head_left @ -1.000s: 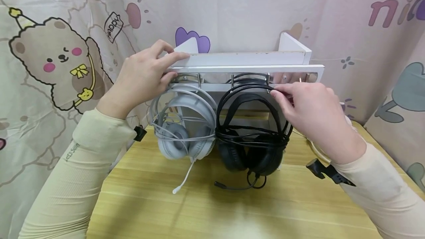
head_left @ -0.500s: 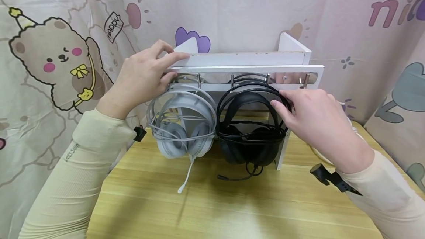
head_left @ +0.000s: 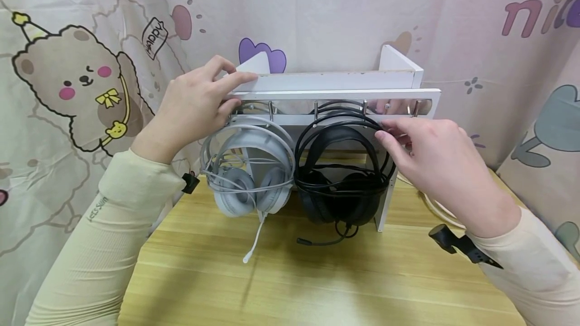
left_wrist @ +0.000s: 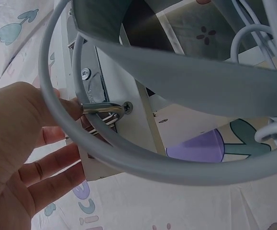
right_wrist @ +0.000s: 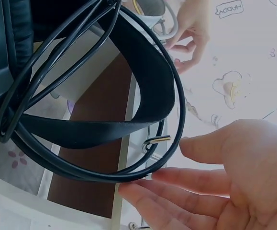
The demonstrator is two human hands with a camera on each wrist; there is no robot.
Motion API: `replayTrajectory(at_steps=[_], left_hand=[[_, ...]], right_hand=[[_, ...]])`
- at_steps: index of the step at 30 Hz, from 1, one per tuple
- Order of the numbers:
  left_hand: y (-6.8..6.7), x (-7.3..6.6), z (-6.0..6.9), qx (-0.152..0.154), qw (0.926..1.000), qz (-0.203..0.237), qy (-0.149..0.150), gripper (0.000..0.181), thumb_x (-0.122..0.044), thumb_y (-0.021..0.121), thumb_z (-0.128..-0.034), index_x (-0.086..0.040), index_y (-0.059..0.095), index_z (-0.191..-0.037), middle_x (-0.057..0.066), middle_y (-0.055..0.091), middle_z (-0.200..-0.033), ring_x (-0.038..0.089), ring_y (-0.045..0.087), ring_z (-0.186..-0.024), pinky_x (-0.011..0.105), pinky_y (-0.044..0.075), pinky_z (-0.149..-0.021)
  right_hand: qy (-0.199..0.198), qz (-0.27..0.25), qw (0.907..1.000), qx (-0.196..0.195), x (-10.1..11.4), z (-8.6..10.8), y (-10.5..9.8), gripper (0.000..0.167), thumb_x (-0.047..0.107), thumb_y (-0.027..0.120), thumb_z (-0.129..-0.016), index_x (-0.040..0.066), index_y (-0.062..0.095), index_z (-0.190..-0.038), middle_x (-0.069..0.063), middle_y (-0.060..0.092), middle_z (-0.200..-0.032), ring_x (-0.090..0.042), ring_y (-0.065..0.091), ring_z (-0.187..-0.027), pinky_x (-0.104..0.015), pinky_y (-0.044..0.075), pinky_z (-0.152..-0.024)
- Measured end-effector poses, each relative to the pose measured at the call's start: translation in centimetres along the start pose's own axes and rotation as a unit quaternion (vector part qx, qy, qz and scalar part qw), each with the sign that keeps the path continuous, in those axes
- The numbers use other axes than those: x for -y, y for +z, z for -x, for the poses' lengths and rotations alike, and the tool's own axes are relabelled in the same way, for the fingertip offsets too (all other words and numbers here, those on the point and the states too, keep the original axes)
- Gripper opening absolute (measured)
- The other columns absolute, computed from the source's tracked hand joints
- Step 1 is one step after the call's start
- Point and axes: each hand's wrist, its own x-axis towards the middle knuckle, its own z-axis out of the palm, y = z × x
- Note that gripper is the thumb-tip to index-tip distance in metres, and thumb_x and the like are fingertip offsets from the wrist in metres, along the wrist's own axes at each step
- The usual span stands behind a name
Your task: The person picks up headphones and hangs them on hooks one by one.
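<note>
Evidently, steadiness matters most here. Below everything spreads the wooden tabletop [head_left: 317,286], with the white rack [head_left: 335,82] standing on it. From the rack's front hang a black headset [head_left: 340,192], right of the middle, and a pale grey headset [head_left: 256,139] just beside it on the left. Handling the black one well probably means bracing the rack while guiding the outer band lightly, its coiled cable kept off the neighbour.

Bracing suits the left hand [head_left: 204,94]: forearm rising from lower left, it grips the rack's left end, index finger along the top, thumb lower at the front. Opposite, the right hand [head_left: 437,155] is partly spread, palm turned inward, fingertips touching the black band without a firm grasp. Smallest is a metal hook [right_wrist: 157,141], inside that band's loop.
</note>
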Motion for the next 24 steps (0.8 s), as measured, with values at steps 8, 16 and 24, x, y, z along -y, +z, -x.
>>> replayTrajectory(at_steps=[8, 16, 24], left_hand=[[0.0, 0.0, 0.0, 0.004, 1.0000, 0.000, -0.003, 0.047, -0.015, 0.073, -0.1008, -0.027, 0.066, -0.146, 0.013, 0.066, -0.129, 0.035, 0.064, -0.071, 0.054, 0.054, -0.056], [0.0, -0.1, 0.0, 0.005, 1.0000, -0.002, -0.005, 0.047, -0.016, 0.073, -0.1008, -0.027, 0.066, -0.146, 0.014, 0.066, -0.130, 0.035, 0.064, -0.073, 0.054, 0.054, -0.056], [-0.1, -0.2, 0.0, 0.002, 1.0000, -0.003, -0.001, 0.048, -0.014, 0.074, -0.1003, -0.026, 0.066, -0.146, 0.015, 0.066, -0.129, 0.036, 0.064, -0.072, 0.054, 0.054, -0.056]], right_hand=[[0.019, -0.012, 0.9997, 0.007, -0.3, 0.4, -0.6, 0.028, 0.031, 0.068, -0.106, 0.018, 0.079, -0.128, -0.001, 0.080, -0.083, -0.019, 0.073, -0.070, -0.044, 0.053, -0.061], [0.006, -0.027, 0.9996, 0.001, -1.1, 0.6, -0.9, 0.025, 0.027, 0.072, -0.104, 0.014, 0.080, -0.124, -0.010, 0.084, -0.099, -0.030, 0.080, -0.083, -0.056, 0.058, -0.074], [-0.016, -0.029, 0.9989, -0.033, -1.6, 0.8, -1.2, 0.018, 0.023, 0.075, -0.102, 0.016, 0.082, -0.116, -0.006, 0.083, -0.094, -0.026, 0.080, -0.077, -0.045, 0.061, -0.073]])
